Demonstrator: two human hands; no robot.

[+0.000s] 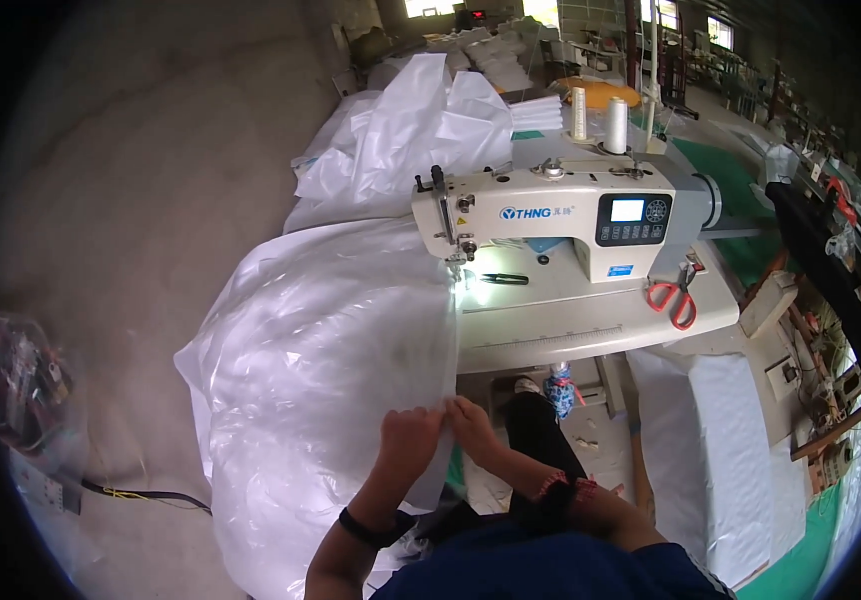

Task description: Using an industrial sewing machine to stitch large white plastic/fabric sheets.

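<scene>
The left hand (413, 440) and right hand (473, 428) seem clamped on one white plastic sheet (321, 330) left of one sewing machine (541, 205), with two thread cones (617, 125) behind it and one red-handled scissors (686, 291) before it.

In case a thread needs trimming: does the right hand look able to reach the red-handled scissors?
Probably yes, stretching: the scissors lie uncovered, but the right hand must first release the white sheet.

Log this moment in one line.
left hand: pinches white sheet edge | right hand: pinches same edge, beside left | sewing machine: sheet edge near needle | red-handled scissors: on table
</scene>
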